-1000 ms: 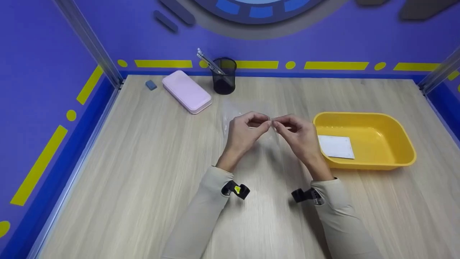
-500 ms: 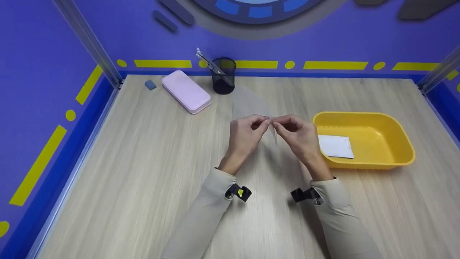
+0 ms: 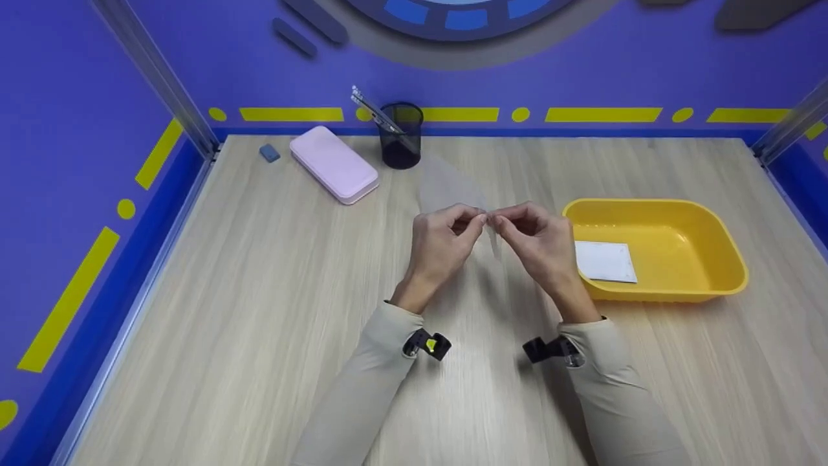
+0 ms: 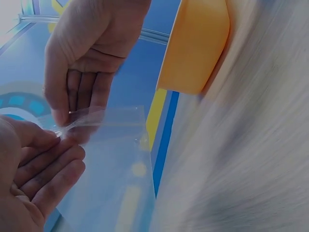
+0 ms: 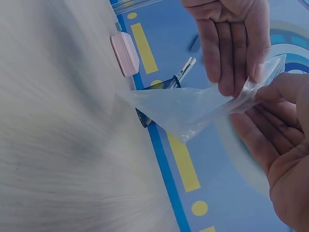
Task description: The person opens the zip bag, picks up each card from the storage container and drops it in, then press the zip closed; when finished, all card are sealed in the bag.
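Observation:
A clear plastic bag (image 5: 178, 108) hangs between my two hands above the table. My left hand (image 3: 443, 243) pinches its top edge between thumb and forefinger. Right beside it, my right hand (image 3: 540, 246) pinches the same edge, the fingertips of both hands almost touching. In the left wrist view the transparent bag (image 4: 116, 164) drops below the fingers, and the wall shows through it. From the right wrist the bag looks creased near the fingertips and narrows to a corner. I see nothing inside it.
To the right stands a yellow tray (image 3: 679, 259) with a white square packet (image 3: 606, 261) at its left side. At the back are a pink case (image 3: 334, 165), a blue eraser (image 3: 269, 153) and a black mesh cup (image 3: 401, 145) holding several thin sticks or pens.
The bag has swung from spreading left and toward me to hanging more upright behind my hands. My left hand shifted slightly; both hands keep pinching the bag's edge.

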### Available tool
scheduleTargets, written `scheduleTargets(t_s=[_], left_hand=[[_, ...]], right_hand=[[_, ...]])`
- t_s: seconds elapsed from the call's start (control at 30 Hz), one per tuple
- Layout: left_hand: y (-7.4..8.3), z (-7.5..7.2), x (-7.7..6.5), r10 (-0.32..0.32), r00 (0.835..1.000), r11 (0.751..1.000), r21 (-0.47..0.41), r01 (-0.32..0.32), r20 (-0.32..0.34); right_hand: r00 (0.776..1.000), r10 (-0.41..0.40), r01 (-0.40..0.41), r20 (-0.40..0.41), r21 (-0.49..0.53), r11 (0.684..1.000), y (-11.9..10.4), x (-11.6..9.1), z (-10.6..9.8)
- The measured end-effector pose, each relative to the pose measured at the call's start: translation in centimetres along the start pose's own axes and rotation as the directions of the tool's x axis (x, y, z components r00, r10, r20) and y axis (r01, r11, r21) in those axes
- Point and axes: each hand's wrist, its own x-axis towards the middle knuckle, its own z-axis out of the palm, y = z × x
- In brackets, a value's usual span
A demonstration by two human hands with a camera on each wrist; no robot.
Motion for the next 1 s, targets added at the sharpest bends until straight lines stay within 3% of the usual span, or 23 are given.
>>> scheduleTargets(t_s=[0.3,0.47,0.73,1.0], left_hand=[[0.25,-0.45,0.38,-0.115,0.993,0.984,-0.132,0.116,0.019],[0.38,-0.39,0.33,-0.151,0.989,0.980,-0.132,0.150,0.002],[0.55,-0.14,0.35,-0.213,0.977,0.965,-0.159,0.208,-0.013],[0.61,0.37,0.16,-0.243,0.970,0.947,-0.225,0.231,-0.025]], right_hand=[[0.999,0.023,-0.020,-0.028,0.104,0.994,-0.11,0.22,-0.08],[1.000,0.010,-0.010,-0.006,0.053,0.999,-0.12,0.14,0.11],[0.998,-0.045,0.050,0.038,-0.134,0.990,-0.29,0.15,0.17],[0.996,-0.088,0.091,0.027,-0.137,0.986,-0.34,0.03,0.29]])
